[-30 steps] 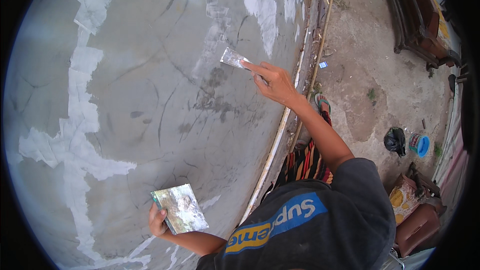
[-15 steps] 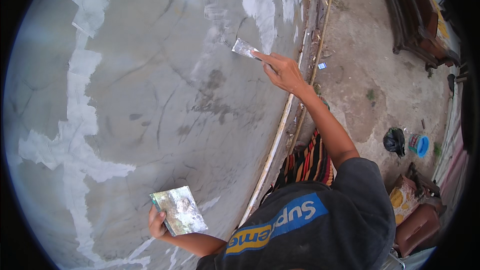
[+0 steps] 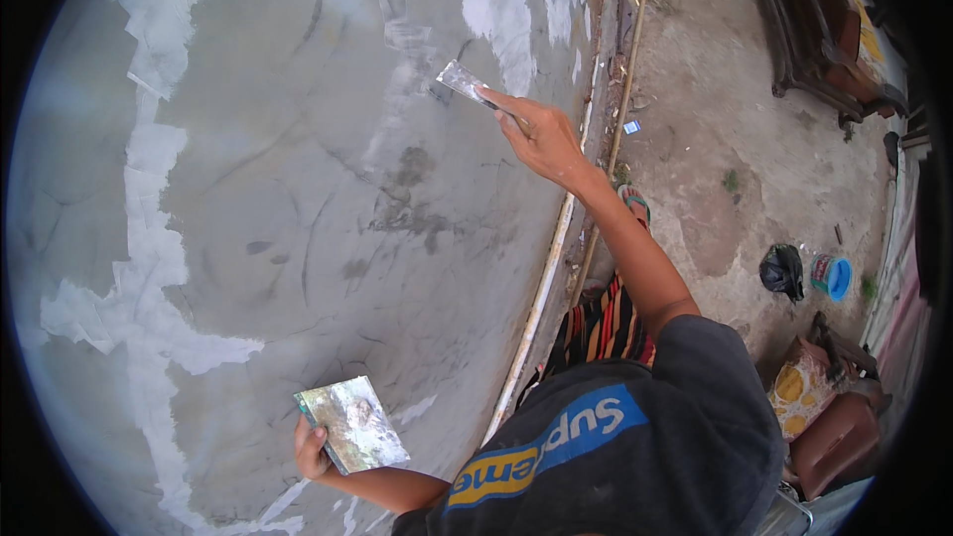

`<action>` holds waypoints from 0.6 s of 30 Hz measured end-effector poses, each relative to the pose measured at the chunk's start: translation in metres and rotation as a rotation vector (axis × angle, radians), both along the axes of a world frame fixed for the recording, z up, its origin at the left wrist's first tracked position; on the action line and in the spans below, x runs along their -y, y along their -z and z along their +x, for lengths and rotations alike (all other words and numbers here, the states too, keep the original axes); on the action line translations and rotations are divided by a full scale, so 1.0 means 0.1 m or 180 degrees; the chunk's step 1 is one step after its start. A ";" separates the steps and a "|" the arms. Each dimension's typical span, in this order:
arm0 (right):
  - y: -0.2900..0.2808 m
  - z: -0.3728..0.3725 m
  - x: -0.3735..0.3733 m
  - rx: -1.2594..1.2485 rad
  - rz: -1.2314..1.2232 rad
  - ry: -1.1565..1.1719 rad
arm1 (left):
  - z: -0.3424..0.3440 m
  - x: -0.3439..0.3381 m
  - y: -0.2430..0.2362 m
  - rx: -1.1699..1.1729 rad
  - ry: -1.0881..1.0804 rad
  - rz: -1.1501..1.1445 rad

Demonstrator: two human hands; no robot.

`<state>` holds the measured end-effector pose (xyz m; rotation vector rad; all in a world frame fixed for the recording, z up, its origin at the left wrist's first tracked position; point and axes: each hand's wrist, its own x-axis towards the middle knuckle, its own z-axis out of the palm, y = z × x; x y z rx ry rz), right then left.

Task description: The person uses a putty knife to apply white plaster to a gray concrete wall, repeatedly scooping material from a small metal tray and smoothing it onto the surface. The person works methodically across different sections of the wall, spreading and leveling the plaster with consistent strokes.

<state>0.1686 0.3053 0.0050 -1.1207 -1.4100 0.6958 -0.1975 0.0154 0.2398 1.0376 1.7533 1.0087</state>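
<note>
My right hand [image 3: 541,142] grips a putty knife [image 3: 465,80], its forefinger stretched along the blade. The blade lies at the grey wall [image 3: 248,278], close to a faint whitish smear; whether its edge touches cannot be told. Low on the left, my left hand [image 3: 311,449] holds a flat square plate [image 3: 352,424] by its edge, thumb on top. Whitish filler smears cover the plate's face. Pale filler bands [image 3: 154,169] run down the wall's left side and across its top. Dark scuffs mark the wall between my hands.
A white pipe [image 3: 541,303] and a thin pole [image 3: 632,60] run along the wall's foot. On the concrete floor to the right are a black plastic bag [image 3: 782,272] and a blue bucket [image 3: 837,278]. Dark wooden furniture [image 3: 794,10] stands far right; a brown chair [image 3: 832,445] stands nearer.
My right hand and the putty knife have shifted slightly left and up. The view has moved a little, and a sandalled foot shows more below my forearm. My left hand still holds the plate.
</note>
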 end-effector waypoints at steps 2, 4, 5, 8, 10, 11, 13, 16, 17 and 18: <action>-0.16 -0.03 -0.08 -0.0032 0.0119 0.0083 | 0.04 -0.03 0.00 0.0075 0.0030 -0.0002; -0.30 -0.02 -0.17 -0.0094 0.0067 0.0122 | 0.02 -0.02 -0.04 -0.0097 0.0015 -0.0046; -0.25 -0.02 -0.19 -0.0001 0.0084 0.0051 | 0.02 -0.02 -0.05 -0.0121 0.0027 -0.0062; -0.10 0.14 -0.11 0.0544 -0.0251 -0.0224 | -0.02 -0.06 -0.02 -0.0007 0.0149 -0.0068; -0.14 0.36 0.13 0.1180 -0.0998 -0.0588 | -0.01 -0.01 0.00 -0.0027 0.0045 -0.0050; 0.00 0.32 0.25 0.0585 -0.1019 -0.0474 | 0.00 0.01 0.00 -0.0035 -0.0003 -0.0035; 0.32 0.21 0.39 -0.0362 -0.0979 -0.0199 | 0.02 -0.03 0.02 0.0060 0.0026 0.0055; 0.29 0.07 0.30 -0.0908 -0.0819 -0.0011 | 0.01 -0.02 0.02 0.0114 0.0034 0.0083; 0.20 0.03 0.25 -0.0983 -0.0844 -0.0012 | 0.03 -0.02 -0.01 0.0116 0.0023 0.0080; -0.10 0.08 0.17 -0.0980 -0.0941 -0.0077 | 0.05 -0.02 -0.01 0.0114 0.0012 0.0066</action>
